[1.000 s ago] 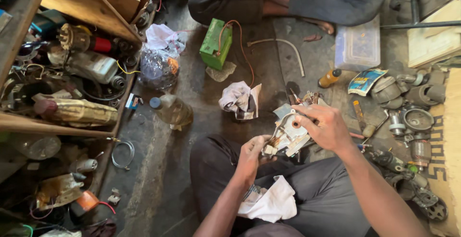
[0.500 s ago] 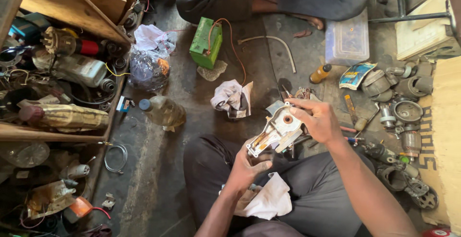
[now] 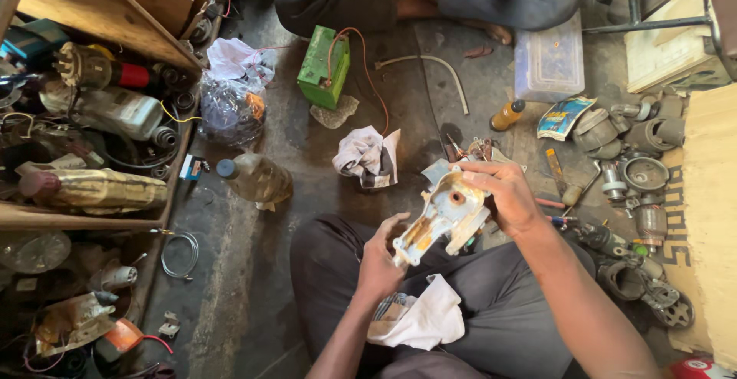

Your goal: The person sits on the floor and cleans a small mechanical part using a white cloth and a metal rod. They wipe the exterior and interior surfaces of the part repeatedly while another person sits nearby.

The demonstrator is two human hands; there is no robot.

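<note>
Both your hands are gripping that grimy white housing (image 3: 439,218) over your lap: left hand (image 3: 381,260) clasps the lower end, right hand (image 3: 503,195) pinches the top, white rag (image 3: 422,319) underneath.

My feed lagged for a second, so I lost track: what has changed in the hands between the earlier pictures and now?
The pale metal housing has been turned so its hollow, rust-stained inside faces up. It was first gripped low over the lap; now it sits a little higher. The right hand holds its upper end, and the left hand has shifted its grip to the lower end. The white rag on the lap and the green battery stayed put.
</note>
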